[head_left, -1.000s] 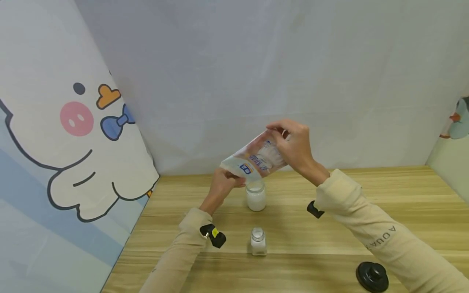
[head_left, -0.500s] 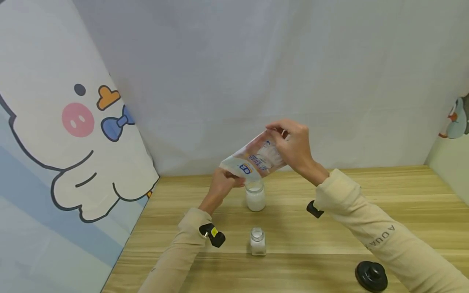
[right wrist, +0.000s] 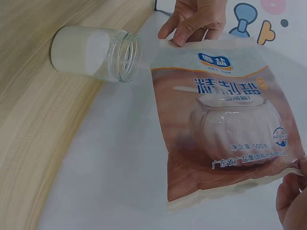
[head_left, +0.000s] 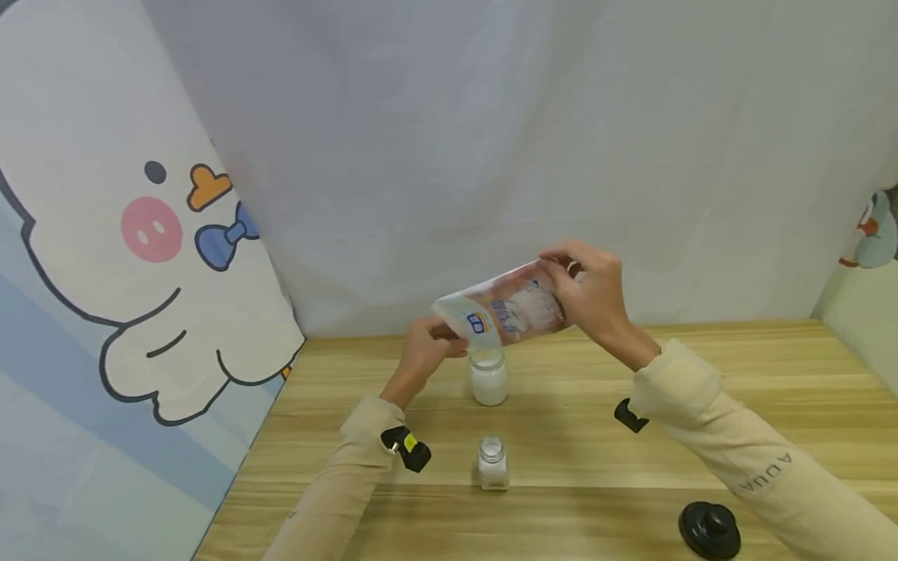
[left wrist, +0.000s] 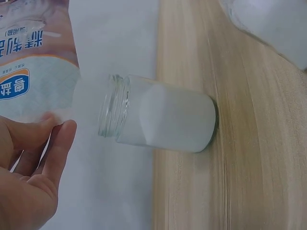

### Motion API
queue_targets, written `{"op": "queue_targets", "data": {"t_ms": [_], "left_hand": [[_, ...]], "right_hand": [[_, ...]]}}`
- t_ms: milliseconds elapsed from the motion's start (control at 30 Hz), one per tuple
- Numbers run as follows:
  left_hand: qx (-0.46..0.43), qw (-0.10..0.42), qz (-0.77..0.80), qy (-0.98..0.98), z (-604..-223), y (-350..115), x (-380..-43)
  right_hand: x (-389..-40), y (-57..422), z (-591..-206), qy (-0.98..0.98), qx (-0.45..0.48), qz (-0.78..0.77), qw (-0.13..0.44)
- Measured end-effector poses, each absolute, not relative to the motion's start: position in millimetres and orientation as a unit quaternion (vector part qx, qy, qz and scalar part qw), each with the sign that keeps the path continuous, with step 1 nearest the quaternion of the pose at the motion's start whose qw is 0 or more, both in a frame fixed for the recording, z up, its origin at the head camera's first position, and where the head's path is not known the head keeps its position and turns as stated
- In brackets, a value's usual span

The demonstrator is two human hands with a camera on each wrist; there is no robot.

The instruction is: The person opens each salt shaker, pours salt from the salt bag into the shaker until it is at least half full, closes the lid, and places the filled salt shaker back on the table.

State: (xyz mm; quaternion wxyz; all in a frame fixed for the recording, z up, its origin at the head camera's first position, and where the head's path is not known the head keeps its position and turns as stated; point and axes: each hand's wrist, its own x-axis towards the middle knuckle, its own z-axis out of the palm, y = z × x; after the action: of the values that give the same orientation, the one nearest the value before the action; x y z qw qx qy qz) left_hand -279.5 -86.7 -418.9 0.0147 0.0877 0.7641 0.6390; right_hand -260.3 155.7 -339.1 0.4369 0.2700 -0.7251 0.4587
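A pink and pale-blue salt bag (head_left: 522, 304) is stretched between my hands above the table, tilted with its left end lower. My left hand (head_left: 423, 351) pinches that low corner between thumb and fingers, just above and left of the larger glass jar (head_left: 489, 383). The far upper end of the bag is held by my right hand (head_left: 592, 290). In the left wrist view the open jar (left wrist: 168, 115) stands partly filled with white salt, its mouth close beside the bag's corner. Whether salt is falling is too faint to tell.
A smaller open glass bottle (head_left: 493, 469) with white contents stands nearer me on the wooden table (head_left: 561, 514). At the lower right lies a round black lid (head_left: 710, 530) with a knob. A pale cloth (head_left: 491, 140) hangs behind; a cartoon-printed sheet (head_left: 84, 273) is at the left.
My right hand has moved right and slightly down with its end of the bag, so the bag lies at a flatter slope. My left hand and the jars stay nearly in place.
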Motion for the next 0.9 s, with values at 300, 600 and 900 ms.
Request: {"op": "queue_targets", "data": {"t_ms": [300,600,900], "left_hand": [[0.089,0.006,0.639,0.764,-412.3,-85.2,-280.2],[0.096,0.005,0.640,0.762,-405.4,-84.2,-279.9],[0.090,0.003,0.625,0.775,-407.0,-81.1,-283.5]], "right_hand": [[-234.0,162.0,-335.7,-0.732,0.264,0.450,0.438],[-242.6,185.8,-367.4,-0.754,0.247,0.434,0.426],[-229.8,204.3,-388.5,-0.774,0.238,0.432,0.398]]}}
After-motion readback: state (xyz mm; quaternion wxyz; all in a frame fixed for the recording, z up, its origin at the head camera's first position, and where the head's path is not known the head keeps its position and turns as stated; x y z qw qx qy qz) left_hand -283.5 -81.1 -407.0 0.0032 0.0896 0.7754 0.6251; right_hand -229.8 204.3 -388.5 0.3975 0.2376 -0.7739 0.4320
